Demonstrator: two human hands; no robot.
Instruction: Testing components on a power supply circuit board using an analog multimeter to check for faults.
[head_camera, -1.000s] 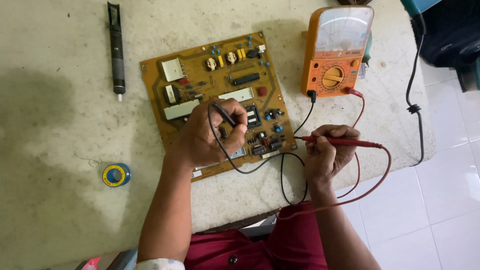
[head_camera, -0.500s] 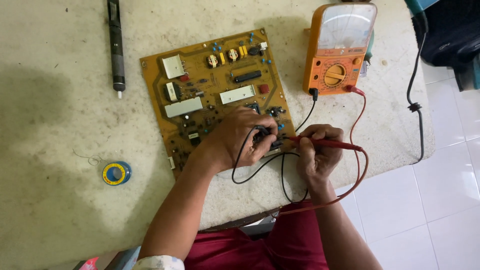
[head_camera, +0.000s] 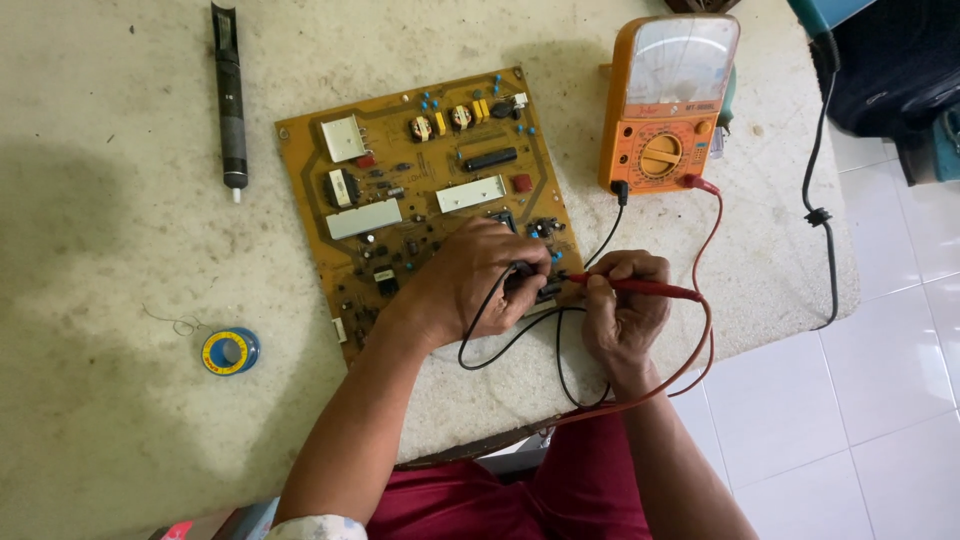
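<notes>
Hands work close together over the lower right corner of a mustard-yellow printed circuit board (head_camera: 420, 200) that lies flat on a pale, stained stone tabletop (head_camera: 110, 200). The left hand (head_camera: 465, 285) rests on the board with its fingers curled shut around a black test probe (head_camera: 522, 272), whose tip is hidden under the fingers. The right hand (head_camera: 625, 300), just beside it at the board's edge, pinches a slim red test probe (head_camera: 640, 288) between thumb and fingertips, the point aimed left at the board's components. A black lead (head_camera: 600, 240) and a red lead (head_camera: 708, 300) loop off the table edge and run up to an orange analogue multimeter with a pale dial face (head_camera: 670, 105), standing just right of the board. Well to the left lie a black pen-shaped desoldering pump (head_camera: 230, 95) and a small blue-and-yellow spool of solder wire (head_camera: 230, 351). A black power cable (head_camera: 822, 170) hangs over the table's right edge, above a white tiled floor (head_camera: 860, 420).
</notes>
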